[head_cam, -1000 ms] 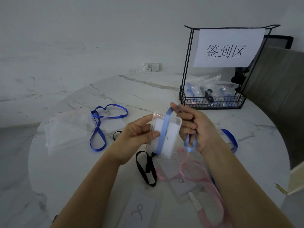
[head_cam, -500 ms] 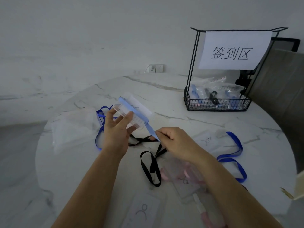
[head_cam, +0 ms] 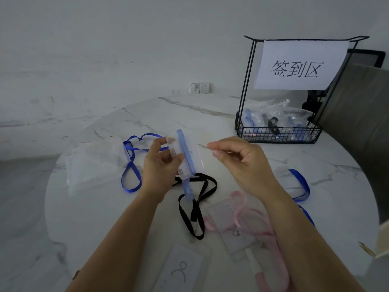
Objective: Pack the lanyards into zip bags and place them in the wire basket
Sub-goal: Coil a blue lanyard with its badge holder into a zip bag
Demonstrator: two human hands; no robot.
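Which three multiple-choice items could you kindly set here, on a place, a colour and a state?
1. Where does the wire basket stand? A on the floor; B at the far right of the table; C beside the left elbow.
2. What colour is the strap round the badge holder in the left hand? A light blue; B pink; C black.
3. The basket is: A empty; B tipped over; C upright, holding filled zip bags.
B: it stands at that far edge. A: a blue band crosses the holder. C: bags show behind its mesh.
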